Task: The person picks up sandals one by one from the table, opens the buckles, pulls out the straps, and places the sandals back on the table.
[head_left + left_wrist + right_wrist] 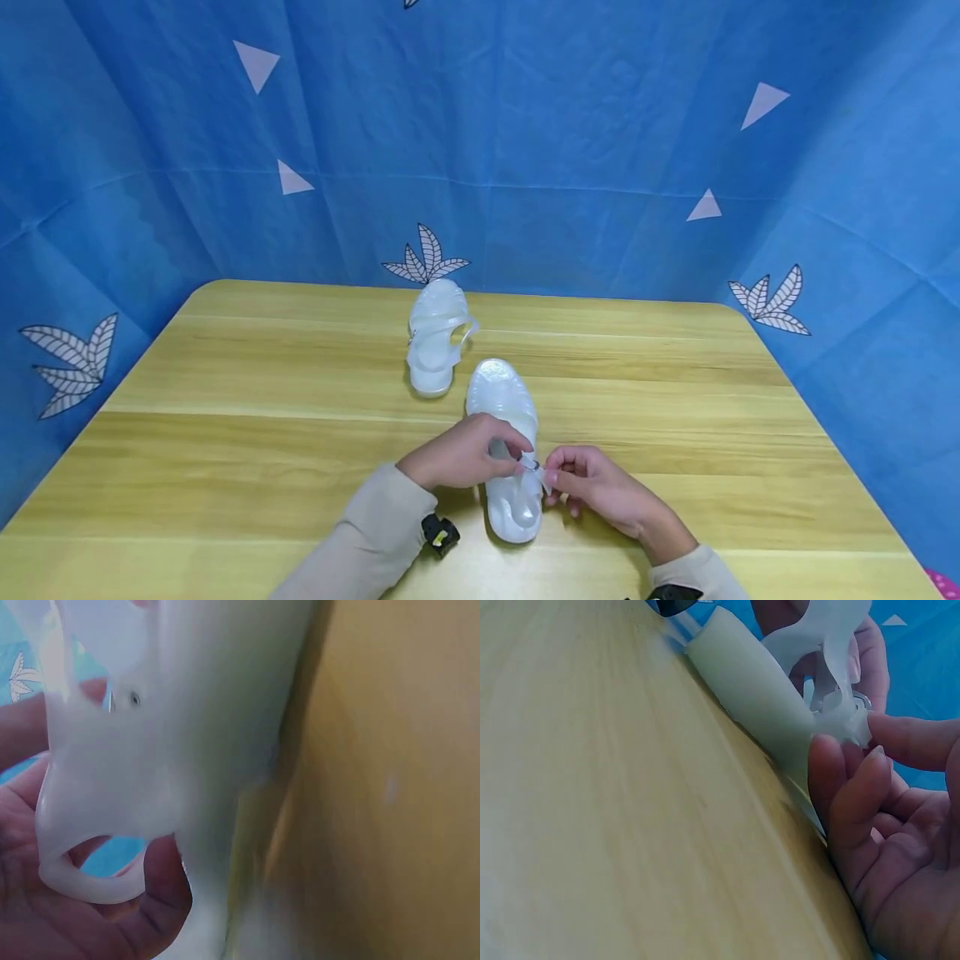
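A whitish translucent sandal (501, 385) stands on the table, toe pointing away from me. My left hand (467, 452) reaches over it from the left, thumb and fingers pinching the strap beside a small metal buckle (531, 463). On the sandal's right side, my right hand (603, 490) pinches the strap's end (859, 729) between thumb and fingers. The left wrist view has the sandal (112, 765) very close, with the left thumb at its cut-out. A matching sandal (433, 354) lies farther back, slightly left, touched by neither hand.
The wood-grain table (262, 417) has rounded far corners. Behind and at both sides hangs a blue cloth (562, 125) with white triangles and leaf prints. Dark bands with small devices (440, 534) sit on the wrists.
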Tool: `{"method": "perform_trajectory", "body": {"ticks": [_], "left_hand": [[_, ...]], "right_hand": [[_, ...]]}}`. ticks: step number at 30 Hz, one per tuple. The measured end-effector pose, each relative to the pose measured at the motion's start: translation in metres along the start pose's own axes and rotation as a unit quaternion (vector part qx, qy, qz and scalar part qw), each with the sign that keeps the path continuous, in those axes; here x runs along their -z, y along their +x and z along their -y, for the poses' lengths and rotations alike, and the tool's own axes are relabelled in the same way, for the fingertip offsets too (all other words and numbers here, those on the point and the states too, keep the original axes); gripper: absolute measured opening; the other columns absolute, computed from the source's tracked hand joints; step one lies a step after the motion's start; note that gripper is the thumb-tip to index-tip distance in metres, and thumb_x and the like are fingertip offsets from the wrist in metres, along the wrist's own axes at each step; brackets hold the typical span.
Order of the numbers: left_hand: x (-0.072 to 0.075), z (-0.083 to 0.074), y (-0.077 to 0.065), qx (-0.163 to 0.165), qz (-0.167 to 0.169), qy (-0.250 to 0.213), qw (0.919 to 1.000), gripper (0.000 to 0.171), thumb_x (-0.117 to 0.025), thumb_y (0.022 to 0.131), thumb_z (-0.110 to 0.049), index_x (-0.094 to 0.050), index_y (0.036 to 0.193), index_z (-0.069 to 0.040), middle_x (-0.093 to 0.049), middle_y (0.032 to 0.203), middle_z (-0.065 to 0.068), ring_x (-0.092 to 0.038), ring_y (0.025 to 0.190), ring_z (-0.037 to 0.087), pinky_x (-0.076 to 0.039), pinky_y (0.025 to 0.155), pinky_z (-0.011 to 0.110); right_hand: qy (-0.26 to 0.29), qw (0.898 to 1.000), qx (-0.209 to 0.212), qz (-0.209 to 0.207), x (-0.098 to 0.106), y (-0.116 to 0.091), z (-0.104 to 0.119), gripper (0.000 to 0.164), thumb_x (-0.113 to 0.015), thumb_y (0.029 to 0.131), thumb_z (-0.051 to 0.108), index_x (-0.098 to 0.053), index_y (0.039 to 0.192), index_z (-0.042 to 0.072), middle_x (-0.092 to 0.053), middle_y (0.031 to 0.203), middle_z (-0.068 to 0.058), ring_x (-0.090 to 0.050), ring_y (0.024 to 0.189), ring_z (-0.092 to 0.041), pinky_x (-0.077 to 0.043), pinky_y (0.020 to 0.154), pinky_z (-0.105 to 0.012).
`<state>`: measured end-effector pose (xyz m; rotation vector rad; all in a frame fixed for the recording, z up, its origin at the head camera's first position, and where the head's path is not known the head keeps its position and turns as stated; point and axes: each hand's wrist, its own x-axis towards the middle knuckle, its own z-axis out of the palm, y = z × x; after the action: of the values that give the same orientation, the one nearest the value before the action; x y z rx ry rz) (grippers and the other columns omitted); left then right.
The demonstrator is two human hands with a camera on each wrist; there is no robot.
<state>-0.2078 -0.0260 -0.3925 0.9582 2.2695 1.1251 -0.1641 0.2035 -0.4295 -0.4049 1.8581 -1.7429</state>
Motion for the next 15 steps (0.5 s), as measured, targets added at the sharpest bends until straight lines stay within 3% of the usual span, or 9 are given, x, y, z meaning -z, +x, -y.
{"method": "perform_trajectory", "body": {"ticks": [6, 15], "left_hand": [[-0.004, 0.003, 0.000, 0.012, -0.003, -0.035, 0.9993, 0.019, -0.067, 0.087, -0.016, -0.071, 0.106, -0.012, -0.067, 0.098, -0.005, -0.058, 0.090, 0.005, -0.048, 0.078, 0.020], [-0.012, 0.008, 0.003, -0.022, -0.018, -0.045, 0.9986, 0.013, -0.068, 0.086, -0.015, -0.074, 0.097, -0.011, -0.068, 0.093, -0.004, -0.058, 0.088, 0.002, -0.048, 0.079, 0.019]], "right_hand": [[0.011, 1.000, 0.005, 0.000, 0.000, 0.000, -0.001, 0.017, -0.055, 0.095, 0.016, -0.053, 0.093, -0.001, -0.059, 0.080, -0.004, -0.055, 0.069, -0.009, -0.044, 0.054, -0.018], [0.065, 0.998, 0.025, 0.012, -0.005, 0.001, -0.003, 0.011, -0.053, 0.096, 0.012, -0.052, 0.091, 0.002, -0.054, 0.077, 0.001, -0.052, 0.068, -0.006, -0.046, 0.059, -0.018]]}}
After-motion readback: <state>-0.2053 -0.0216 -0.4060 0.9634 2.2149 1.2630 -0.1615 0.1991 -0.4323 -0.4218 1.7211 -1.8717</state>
